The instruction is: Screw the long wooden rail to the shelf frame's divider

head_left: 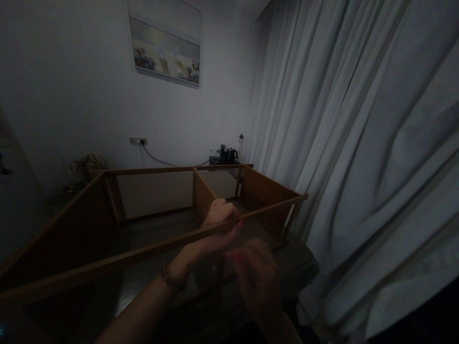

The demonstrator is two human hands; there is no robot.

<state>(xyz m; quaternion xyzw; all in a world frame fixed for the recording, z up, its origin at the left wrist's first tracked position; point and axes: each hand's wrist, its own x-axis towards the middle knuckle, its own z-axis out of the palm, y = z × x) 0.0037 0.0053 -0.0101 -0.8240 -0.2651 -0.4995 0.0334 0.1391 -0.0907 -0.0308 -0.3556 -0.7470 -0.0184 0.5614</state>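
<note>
The near rail of the wooden frame is being gripped by the left hand, fingers curled close. A bracelet is being worn on that wrist. The right hand is being held just below the rail, fingers bent, blurred; whether anything is being grasped cannot be told. The frame is being flanked at right by a curtain. Beyond, a kettle is being seen near the wall.

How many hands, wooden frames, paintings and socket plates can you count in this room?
Hands: 2 (left hand, right hand)
Wooden frame: 1
Painting: 1
Socket plate: 1
Total: 5
</note>
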